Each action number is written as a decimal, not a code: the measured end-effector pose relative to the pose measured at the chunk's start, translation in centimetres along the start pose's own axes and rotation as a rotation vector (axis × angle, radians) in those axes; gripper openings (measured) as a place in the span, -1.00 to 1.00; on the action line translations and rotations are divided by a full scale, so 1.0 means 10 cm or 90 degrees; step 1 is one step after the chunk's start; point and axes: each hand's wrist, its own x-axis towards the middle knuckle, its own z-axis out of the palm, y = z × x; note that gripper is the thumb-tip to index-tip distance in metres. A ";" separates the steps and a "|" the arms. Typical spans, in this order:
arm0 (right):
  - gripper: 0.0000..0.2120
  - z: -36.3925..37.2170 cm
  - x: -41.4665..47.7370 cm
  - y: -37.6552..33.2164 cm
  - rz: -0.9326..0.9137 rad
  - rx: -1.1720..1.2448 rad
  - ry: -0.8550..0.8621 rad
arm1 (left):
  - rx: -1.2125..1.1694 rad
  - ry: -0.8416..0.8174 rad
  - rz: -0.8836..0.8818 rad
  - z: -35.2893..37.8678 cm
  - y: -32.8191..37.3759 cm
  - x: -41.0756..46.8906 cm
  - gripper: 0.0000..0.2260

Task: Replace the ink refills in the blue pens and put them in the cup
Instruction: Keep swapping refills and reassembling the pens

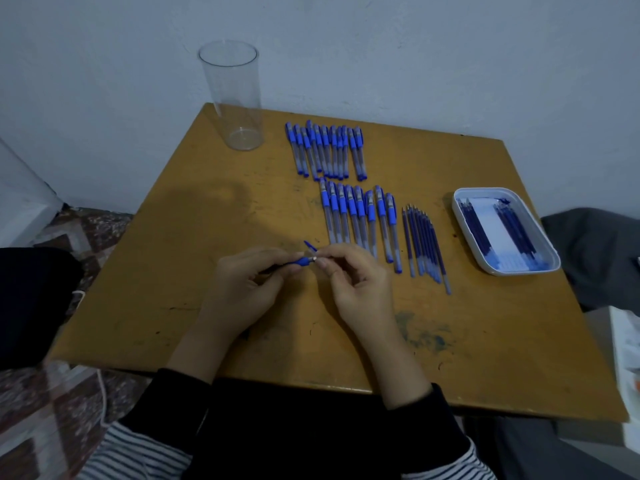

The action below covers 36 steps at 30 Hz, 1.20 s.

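Wooden table (166, 278), scuffed, against a pale wall (433, 46). Clear cup (232, 98) at far-left corner, holds no pens. Left hand (242, 289) curls round a blue pen (302, 261) just above the near tabletop; right hand (355, 285) pinches its metal tip. Probably light, slick plastic: take the rubber grip.

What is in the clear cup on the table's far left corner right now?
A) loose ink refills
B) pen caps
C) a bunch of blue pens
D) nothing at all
D: the clear cup stands upright with only its bare bottom visible through the wall, while the blue pens lie in rows on the table.
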 end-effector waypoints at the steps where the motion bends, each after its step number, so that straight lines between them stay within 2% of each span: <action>1: -0.89 0.00 0.00 -0.01 -0.001 0.020 -0.007 | -0.002 0.003 -0.004 0.00 0.00 0.00 -0.83; 4: -0.81 0.02 0.01 -0.04 0.008 0.068 -0.013 | -0.003 0.014 -0.006 0.00 -0.01 0.00 -0.83; 6: -0.78 0.03 0.01 -0.06 0.014 0.047 -0.007 | 0.008 0.015 0.001 0.00 0.01 0.00 -0.83; 11: -0.90 0.05 0.01 -0.01 0.011 -0.044 -0.008 | 0.014 0.007 0.027 -0.01 0.02 0.01 -0.83; 13: -0.92 0.04 0.02 0.01 0.008 -0.022 -0.019 | 0.018 0.005 0.025 -0.01 0.02 0.01 -0.83; 17: -0.81 0.04 0.02 -0.03 0.043 0.086 -0.024 | 0.010 0.017 0.018 0.00 0.03 0.01 -0.83; 22: -0.92 0.05 0.02 0.00 0.045 0.038 -0.028 | 0.016 0.004 0.015 0.00 0.03 0.01 -0.84; 25: -0.85 0.03 0.01 -0.01 0.028 0.099 -0.030 | 0.019 0.009 0.015 -0.01 0.04 0.01 -0.85; 28: -0.80 0.05 0.01 -0.03 0.059 0.100 -0.026 | 0.020 0.009 0.013 -0.01 0.04 0.01 -0.85; 32: -0.91 0.05 0.03 0.01 0.064 0.062 -0.039 | 0.020 0.000 0.017 -0.01 0.05 0.01 -0.85; 36: -0.85 0.04 0.02 -0.03 0.064 0.123 -0.037 | 0.017 0.009 0.010 -0.01 0.04 0.01 -0.85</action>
